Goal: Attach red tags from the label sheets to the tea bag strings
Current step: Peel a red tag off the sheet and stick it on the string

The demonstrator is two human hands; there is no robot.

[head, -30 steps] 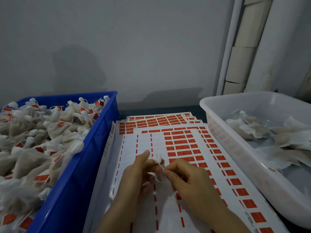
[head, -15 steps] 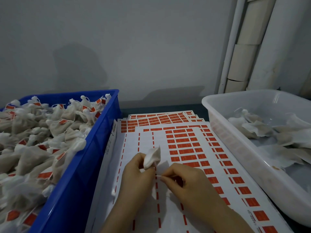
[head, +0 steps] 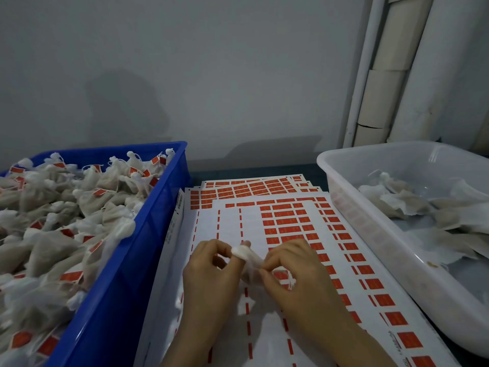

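A white label sheet [head: 304, 207] with rows of red tags lies between two bins, on a stack of similar sheets. Above its middle I hold one small white tea bag [head: 244, 254]. My left hand [head: 211, 274] pinches the bag's bunched top between thumb and fingers. My right hand [head: 296, 276] pinches the other end, where the thin white string runs over a red tag [head: 281, 274] under its fingertips. Whether that tag sticks to the string I cannot tell.
A blue bin [head: 148, 234] at the left is heaped with tea bags bearing red tags. A translucent white bin [head: 370, 234] at the right holds several untagged tea bags. A grey wall and white pipes [head: 383, 75] stand behind.
The tea bag has tipped from upright in my left hand to lying across between both hands. My right hand has moved up and right along the string toward the red tags.
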